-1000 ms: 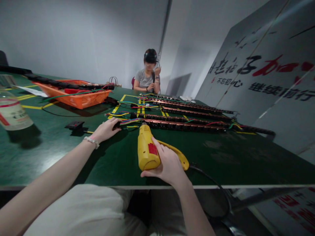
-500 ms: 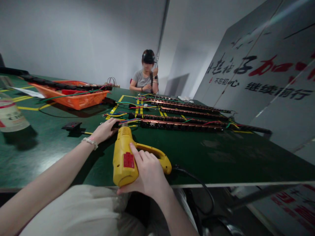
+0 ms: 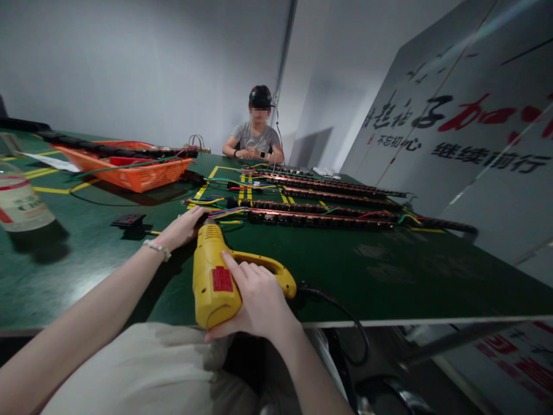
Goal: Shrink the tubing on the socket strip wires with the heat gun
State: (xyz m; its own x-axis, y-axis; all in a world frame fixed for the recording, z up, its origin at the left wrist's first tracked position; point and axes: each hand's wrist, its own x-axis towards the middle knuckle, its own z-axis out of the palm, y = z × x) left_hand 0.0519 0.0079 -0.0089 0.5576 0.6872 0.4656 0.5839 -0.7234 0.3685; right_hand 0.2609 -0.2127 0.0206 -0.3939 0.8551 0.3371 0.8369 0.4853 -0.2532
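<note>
A yellow heat gun (image 3: 216,282) with a red label lies on its side, my right hand (image 3: 259,297) closed around its body from the right. Its nozzle points away from me, towards several coloured wires (image 3: 228,212). Just left of the nozzle, my left hand (image 3: 185,226) is closed on the near ends of these wires; its fingertips are partly hidden. The wires run from the end of a long dark wire harness (image 3: 311,219) with copper-coloured strips, lying across the table to the right.
More long harnesses (image 3: 337,185) lie behind. An orange basket (image 3: 147,178) stands at the far left, a bottle (image 3: 26,202) nearer. A small black part (image 3: 128,222) sits left of my hand. A black cord (image 3: 341,302) trails off the table (image 3: 389,282). A person (image 3: 257,138) sits opposite.
My right hand has shifted the heat gun slightly left, its nozzle now closer to my left hand. The person opposite has lowered a raised hand to the table.
</note>
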